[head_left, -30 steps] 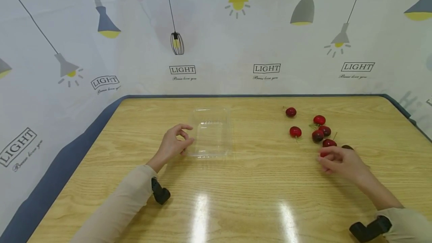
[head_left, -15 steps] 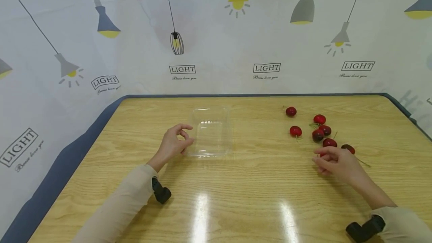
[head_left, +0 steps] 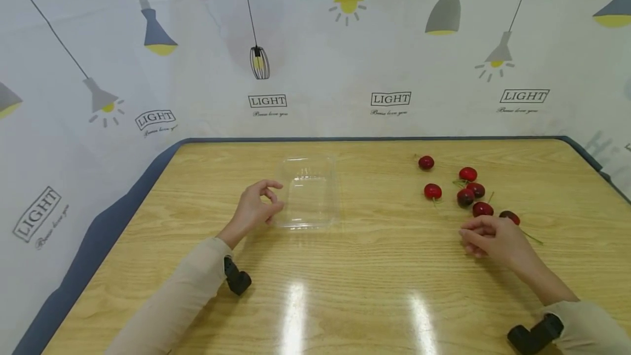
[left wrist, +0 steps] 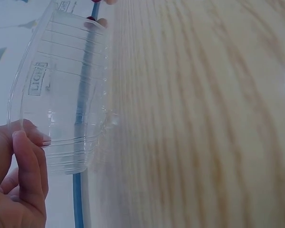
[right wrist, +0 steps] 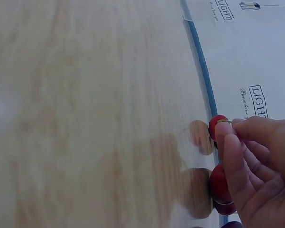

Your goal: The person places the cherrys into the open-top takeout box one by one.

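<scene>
My left hand (head_left: 253,204) is at the left side of a clear plastic container (head_left: 308,223). In the left wrist view, thumb and fingers (left wrist: 26,161) pinch the container's rim. On the right, my right hand (head_left: 495,237) is just in front of several dark red cherries (head_left: 482,209). Thumb and forefinger pinch a thin green stem (right wrist: 225,121) in the right wrist view, with a red cherry (right wrist: 217,127) at it. The head view does not show this cherry clearly, as the fingers are in front. Another cherry (right wrist: 220,185) is partly behind the fingers.
Loose cherries lie apart at the back, one (head_left: 426,162) near the far edge and another (head_left: 432,191) in front of it. One cherry (head_left: 510,217) with a long stem lies behind my right hand. A printed curtain (head_left: 315,43) hangs behind the wooden table (head_left: 355,300).
My right hand shifted slightly left, then stayed nearly still. The red cherry glimpsed at its fingertips is now mostly out of sight in the head view. My left hand stays at the container.
</scene>
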Motion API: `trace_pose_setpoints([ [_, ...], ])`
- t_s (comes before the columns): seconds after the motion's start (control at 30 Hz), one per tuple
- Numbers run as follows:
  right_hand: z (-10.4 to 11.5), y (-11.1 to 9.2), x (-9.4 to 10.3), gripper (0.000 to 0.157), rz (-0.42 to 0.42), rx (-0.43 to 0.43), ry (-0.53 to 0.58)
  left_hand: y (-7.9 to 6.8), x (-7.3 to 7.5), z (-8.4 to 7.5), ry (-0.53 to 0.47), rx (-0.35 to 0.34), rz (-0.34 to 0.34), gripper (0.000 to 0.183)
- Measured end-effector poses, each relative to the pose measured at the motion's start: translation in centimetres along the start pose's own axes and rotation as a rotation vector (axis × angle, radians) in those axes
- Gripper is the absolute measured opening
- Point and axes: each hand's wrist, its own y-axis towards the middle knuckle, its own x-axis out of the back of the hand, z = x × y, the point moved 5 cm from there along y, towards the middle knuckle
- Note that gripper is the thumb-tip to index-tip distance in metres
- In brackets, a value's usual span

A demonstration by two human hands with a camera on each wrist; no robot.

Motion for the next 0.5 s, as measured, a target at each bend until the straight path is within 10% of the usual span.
trace_pose_setpoints([
  [0.5, 0.81, -0.18, 0.69, 0.028, -0.047, 0.035, -0.062, -0.01, -0.13, -0.25, 0.025, -0.003, 0.0, 0.038],
])
